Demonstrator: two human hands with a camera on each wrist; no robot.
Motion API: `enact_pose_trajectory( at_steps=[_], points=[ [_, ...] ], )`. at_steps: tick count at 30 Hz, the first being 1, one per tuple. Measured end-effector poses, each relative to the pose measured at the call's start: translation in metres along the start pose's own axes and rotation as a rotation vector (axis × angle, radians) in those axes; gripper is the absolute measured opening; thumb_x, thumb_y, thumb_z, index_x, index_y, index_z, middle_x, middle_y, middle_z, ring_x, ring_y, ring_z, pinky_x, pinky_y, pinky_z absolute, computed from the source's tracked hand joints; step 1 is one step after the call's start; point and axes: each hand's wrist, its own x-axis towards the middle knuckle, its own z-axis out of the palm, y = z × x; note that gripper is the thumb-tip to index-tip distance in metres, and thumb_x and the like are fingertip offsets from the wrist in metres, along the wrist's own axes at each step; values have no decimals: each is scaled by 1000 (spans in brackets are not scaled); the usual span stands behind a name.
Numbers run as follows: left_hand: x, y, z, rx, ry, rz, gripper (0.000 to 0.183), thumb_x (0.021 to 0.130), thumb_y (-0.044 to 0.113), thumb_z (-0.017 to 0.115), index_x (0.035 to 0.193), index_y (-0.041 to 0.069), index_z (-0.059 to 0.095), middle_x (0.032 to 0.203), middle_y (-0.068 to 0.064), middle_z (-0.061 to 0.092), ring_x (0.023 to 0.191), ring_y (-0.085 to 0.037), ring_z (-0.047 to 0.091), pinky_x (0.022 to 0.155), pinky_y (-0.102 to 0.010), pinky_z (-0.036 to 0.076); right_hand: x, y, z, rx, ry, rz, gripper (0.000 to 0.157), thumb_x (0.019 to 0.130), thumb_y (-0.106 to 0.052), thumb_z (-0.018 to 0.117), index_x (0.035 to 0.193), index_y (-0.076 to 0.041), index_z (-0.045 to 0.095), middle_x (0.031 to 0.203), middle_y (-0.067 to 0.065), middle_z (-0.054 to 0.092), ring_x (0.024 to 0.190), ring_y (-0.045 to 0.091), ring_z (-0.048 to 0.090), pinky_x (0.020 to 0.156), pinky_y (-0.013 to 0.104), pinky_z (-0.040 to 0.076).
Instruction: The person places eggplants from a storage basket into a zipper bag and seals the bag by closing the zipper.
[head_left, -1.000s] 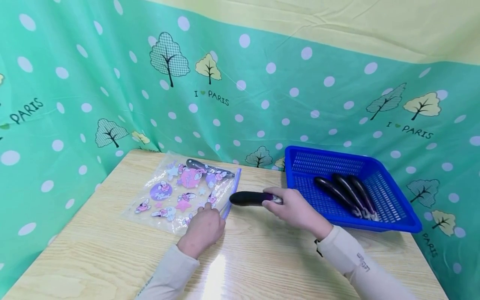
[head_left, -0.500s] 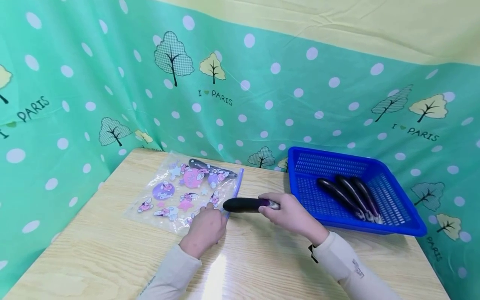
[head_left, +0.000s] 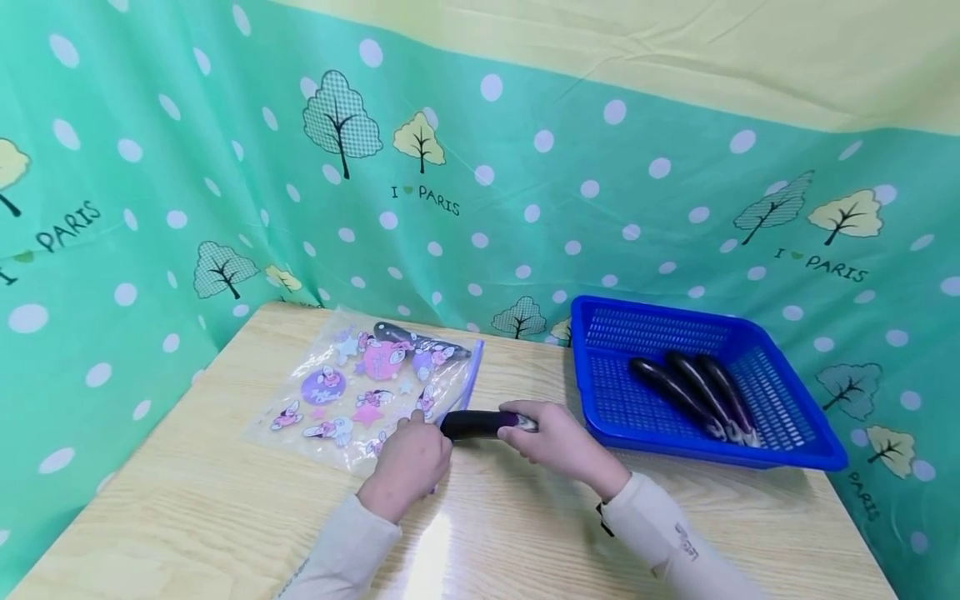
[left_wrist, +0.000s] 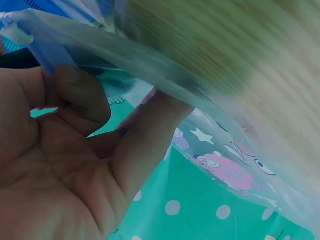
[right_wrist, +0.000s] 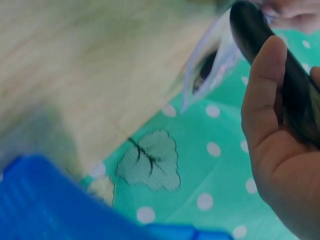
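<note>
Right hand (head_left: 551, 442) grasps a dark purple eggplant (head_left: 476, 424) by its pale stem end, thumb on one side, fingers on the other. Eggplant is roughly level above the middle of the worktop (head_left: 525, 525), blunt end pointing toward the worktop's left edge, right at the mouth of a clear printed bag (head_left: 318, 417) and just beside the left hand (head_left: 408, 462). Left hand pinches the bag's mouth at the corner farther from the worktop's back edge, thumb bent by the purple zip strip (head_left: 472, 371). Left wrist view is dim and blurry, so can't really tell if the eggplant tip is inside the mouth or just in front of it.

Bag lies flat near the worktop's back left corner, mouth facing the right edge; pink and purple characters and stars printed on it. Bagged eggplant (head_left: 423, 342) shows through the film, along the side nearest the back edge. Blue basket (head_left: 720, 452) sits by the back right corner, three loose eggplants (head_left: 690, 393) in it side by side, stem ends toward its front wall. Green dotted cloth (head_left: 540, 208) with trees hangs behind the worktop's back edge. Pale sleeves (head_left: 652, 525) on both arms.
</note>
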Motion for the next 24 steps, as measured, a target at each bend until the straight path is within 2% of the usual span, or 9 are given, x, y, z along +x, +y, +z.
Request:
enact_pose_trajectory(
  at_steps=[3,6,10,13,19,21,24],
  points=[
    [0,2,0,-87,-17,-82,31,93,11,62,63,3,61,83,-22,61,72,-34,52,62,-48,51,8,1,5,22,8,18,44,97,-24,69,135,-2,61,68,4,64,55,13,56,49,28,45],
    [-1,4,0,-148,-6,-139,34,95,15,63,66,-1,64,97,-30,61,76,-36,53,62,-50,53,14,2,6,51,26,42,44,97,-20,68,136,-1,60,73,10,67,59,19,61,52,30,49],
    [-1,5,-1,-145,1,-135,37,95,14,61,61,0,61,96,-30,61,76,-37,53,61,-50,52,19,5,6,59,36,62,45,99,-18,66,138,2,57,81,12,71,69,27,68,58,32,54],
    [-1,5,-1,-155,4,-144,32,93,12,60,65,-3,61,94,-26,59,76,-36,52,61,-49,51,22,8,7,36,55,61,44,100,-19,65,138,1,57,78,10,70,67,22,67,58,33,52],
    [1,7,-2,-145,-40,-169,27,92,11,57,83,-13,66,116,-29,59,85,-38,54,68,-50,53,30,13,12,27,89,64,41,100,-22,65,137,-3,59,75,9,68,62,18,61,54,31,46],
    [1,7,-1,-137,-48,-166,27,92,11,58,85,-13,66,120,-30,58,86,-38,54,69,-51,53,34,14,14,26,86,58,42,101,-23,65,137,-4,59,78,10,68,63,18,61,54,31,47],
    [1,7,1,-120,-50,-163,25,92,11,59,80,-10,65,116,-28,58,85,-38,53,68,-50,53,39,14,18,8,77,48,42,100,-25,65,137,-5,58,81,11,69,63,17,62,56,32,48]
  ],
)
